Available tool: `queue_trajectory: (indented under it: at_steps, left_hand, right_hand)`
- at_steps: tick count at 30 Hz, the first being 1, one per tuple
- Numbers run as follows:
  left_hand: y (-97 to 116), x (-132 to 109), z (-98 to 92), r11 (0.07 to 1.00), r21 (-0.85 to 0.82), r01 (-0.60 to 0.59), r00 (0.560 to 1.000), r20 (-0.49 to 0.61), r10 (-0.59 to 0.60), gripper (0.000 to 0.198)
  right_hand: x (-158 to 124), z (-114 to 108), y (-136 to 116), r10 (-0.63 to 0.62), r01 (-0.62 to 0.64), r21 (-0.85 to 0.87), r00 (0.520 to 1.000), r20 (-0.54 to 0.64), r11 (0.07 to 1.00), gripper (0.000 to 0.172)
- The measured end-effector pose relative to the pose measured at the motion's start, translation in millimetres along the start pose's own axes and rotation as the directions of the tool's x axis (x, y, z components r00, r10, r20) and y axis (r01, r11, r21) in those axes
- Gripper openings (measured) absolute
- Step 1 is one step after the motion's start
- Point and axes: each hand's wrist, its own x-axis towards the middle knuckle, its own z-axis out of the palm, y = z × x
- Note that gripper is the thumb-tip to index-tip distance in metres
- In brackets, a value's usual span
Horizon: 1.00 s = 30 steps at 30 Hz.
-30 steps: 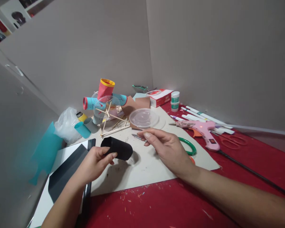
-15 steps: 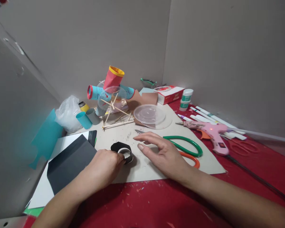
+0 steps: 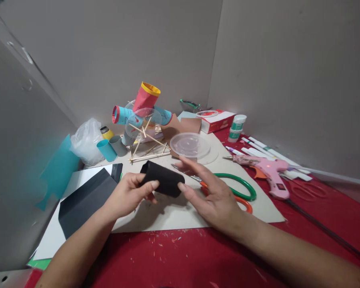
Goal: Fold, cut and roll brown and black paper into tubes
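Note:
A black paper tube (image 3: pixel 163 179) lies sideways between my hands, tilted down to the right, above the pale board (image 3: pixel 165 220). My left hand (image 3: pixel 132 194) grips its left end, thumb across the front. At the tube's right end, the thumb of my right hand (image 3: pixel 211 192) touches the rim while its other fingers are spread apart. Scissors with green and orange handles (image 3: pixel 238 184) lie partly behind my right hand. Black paper (image 3: pixel 87 200) rests on white sheets to the left of my left hand.
Behind stand a stick frame (image 3: pixel 150 138) with coloured tubes, a clear lid (image 3: pixel 190 145), a teal tube (image 3: pixel 107 150) and a plastic bag (image 3: pixel 87 142). A pink glue gun (image 3: pixel 267 166), its cord and white markers (image 3: pixel 276 154) lie on the right.
The black tube has been lifted and turned onto its side. My left hand has changed its hold on it, and the right thumb now touches the far end.

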Motion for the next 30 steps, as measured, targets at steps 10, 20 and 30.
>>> queue_trajectory:
  at_steps: [10, 20, 30]
  left_hand:
    - [-10, 13, 12.2, 0.728, -0.673, 0.133, 0.979, -0.024, -0.201, 0.038]
    - [-22, 9, 36.7, 0.757, -0.645, 0.105, 0.992, 0.016, -0.123, 0.036]
    - [-13, 8, 21.0, 0.856, -0.497, 0.14, 0.99, 0.072, -0.12, 0.035]
  right_hand:
    - [9, -5, -6, 0.34, -0.315, 0.225, 0.937, -0.082, 0.922, 0.019]
    - [11, -4, -12, 0.545, -0.588, 0.277, 0.809, 0.222, 0.76, 0.03]
    - [16, -8, -1, 0.656, -0.687, 0.491, 0.705, 0.27, 0.536, 0.034]
